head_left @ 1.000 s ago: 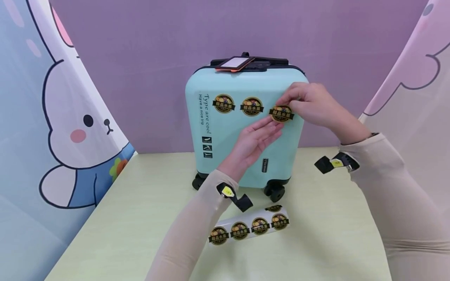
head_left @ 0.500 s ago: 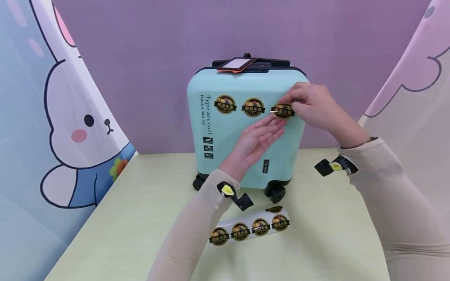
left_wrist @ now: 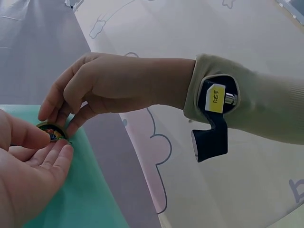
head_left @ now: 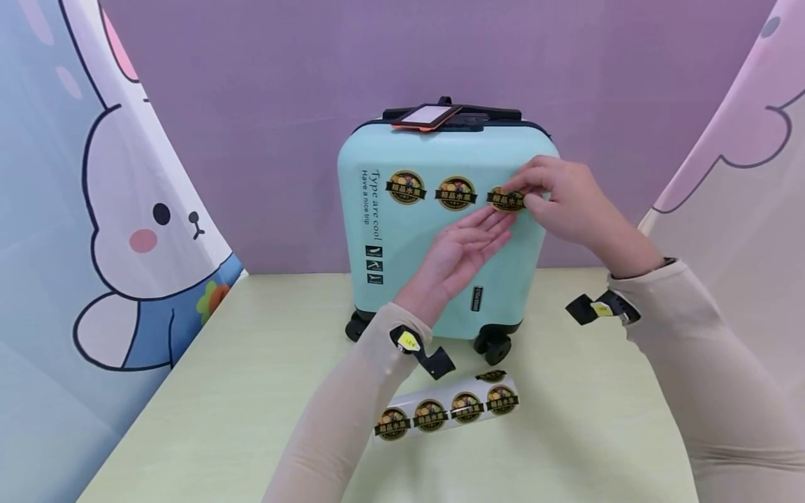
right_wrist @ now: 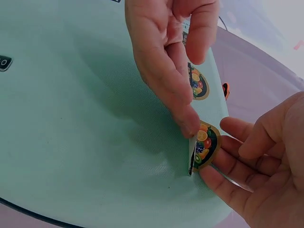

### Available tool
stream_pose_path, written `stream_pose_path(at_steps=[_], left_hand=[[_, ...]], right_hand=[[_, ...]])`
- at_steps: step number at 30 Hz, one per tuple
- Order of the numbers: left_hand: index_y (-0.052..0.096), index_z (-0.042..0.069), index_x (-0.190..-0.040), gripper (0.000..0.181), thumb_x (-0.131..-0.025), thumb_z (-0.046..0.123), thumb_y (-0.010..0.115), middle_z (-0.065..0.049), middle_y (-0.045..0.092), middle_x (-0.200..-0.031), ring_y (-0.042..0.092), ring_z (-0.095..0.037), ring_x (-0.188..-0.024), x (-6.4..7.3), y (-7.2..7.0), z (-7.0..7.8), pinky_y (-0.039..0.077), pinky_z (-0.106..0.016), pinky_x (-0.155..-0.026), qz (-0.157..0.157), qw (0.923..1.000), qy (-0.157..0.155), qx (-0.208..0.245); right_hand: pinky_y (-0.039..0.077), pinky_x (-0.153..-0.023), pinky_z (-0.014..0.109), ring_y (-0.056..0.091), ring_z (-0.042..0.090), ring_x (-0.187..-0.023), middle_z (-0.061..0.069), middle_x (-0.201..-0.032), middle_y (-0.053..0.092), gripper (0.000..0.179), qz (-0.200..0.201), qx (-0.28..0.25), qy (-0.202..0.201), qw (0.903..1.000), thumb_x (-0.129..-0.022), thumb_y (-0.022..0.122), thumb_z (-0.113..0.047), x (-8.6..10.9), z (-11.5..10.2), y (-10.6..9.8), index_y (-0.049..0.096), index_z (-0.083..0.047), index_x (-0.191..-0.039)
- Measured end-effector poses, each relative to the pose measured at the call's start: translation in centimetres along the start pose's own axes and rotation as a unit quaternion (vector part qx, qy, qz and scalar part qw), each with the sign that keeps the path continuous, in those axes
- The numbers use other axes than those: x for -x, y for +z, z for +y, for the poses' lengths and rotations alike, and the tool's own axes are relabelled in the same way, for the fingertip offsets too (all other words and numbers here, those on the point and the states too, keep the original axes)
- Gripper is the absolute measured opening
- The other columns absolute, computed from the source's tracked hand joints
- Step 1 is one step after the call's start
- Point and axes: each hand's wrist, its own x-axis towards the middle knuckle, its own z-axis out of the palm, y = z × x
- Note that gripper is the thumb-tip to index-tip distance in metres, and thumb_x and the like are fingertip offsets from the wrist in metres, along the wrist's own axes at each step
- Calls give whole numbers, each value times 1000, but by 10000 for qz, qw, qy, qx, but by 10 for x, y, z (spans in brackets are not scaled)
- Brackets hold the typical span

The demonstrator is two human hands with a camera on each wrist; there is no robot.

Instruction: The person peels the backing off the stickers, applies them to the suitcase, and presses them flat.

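A pale mint suitcase (head_left: pixel 402 265) stands upright with two round black-and-gold stickers, the left sticker (head_left: pixel 405 187) and the middle sticker (head_left: pixel 455 193), flat on its front. To their right, my right hand (head_left: pixel 569 202) pinches a third round sticker (right_wrist: pixel 206 145) at its upper right edge, thumb and fingertips around it. My left hand (head_left: pixel 449 258) is palm up under this sticker, its straight fingertips touching the lower edge. In the right wrist view that lower edge stands bent away from the suitcase, while the fruit-printed half lies close against the shell.
A sheet of several matching stickers (head_left: pixel 465 406) lies curled on the pale table (head_left: pixel 207 391) before the suitcase. A small dark-framed device (head_left: pixel 428 116) rests on the suitcase top. Behind hangs a purple backdrop (head_left: pixel 270 140); a cartoon-printed cloth (head_left: pixel 144 230) stands left.
The third sticker has shifted slightly upward against the suitcase, into line with the other two. My right fingers have slid farther over it; my left fingertips stay at its lower edge.
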Motion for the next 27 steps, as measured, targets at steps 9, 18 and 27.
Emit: stream_pose_path(at_steps=[9, 18, 27], left_hand=[[25, -5, -154, 61, -94, -19, 28, -22, 30, -158, 32, -31, -144, 2, 8, 1, 30, -39, -118, 123, 9996, -39, 261], [26, -6, -153, 61, -92, -18, 28, -24, 32, -156, 34, -33, -143, 4, 8, 0, 30, -40, -118, 221, 9986, 7, 491], [26, -6, -153, 60, -93, -16, 28, -24, 32, -156, 34, -34, -143, 6, 7, 0, 30, -41, -118, 204, 9985, 53, 501]], right_hand=[[48, -78, 25, 65, 24, -90, 11, -104, 69, 34, 116, 148, -222, 9996, -86, 44, 9, 5, -1, 1, 73, 2, -103], [54, -81, 47, 64, 31, -94, 17, -106, 69, 32, 81, 239, -232, 9994, -87, 45, 9, 8, -4, -1, 71, 3, -105], [54, -88, 55, 64, 38, -103, 19, -113, 69, 34, -12, 174, 14, 9998, -89, 46, 6, 10, -5, -3, 69, 3, -113]])
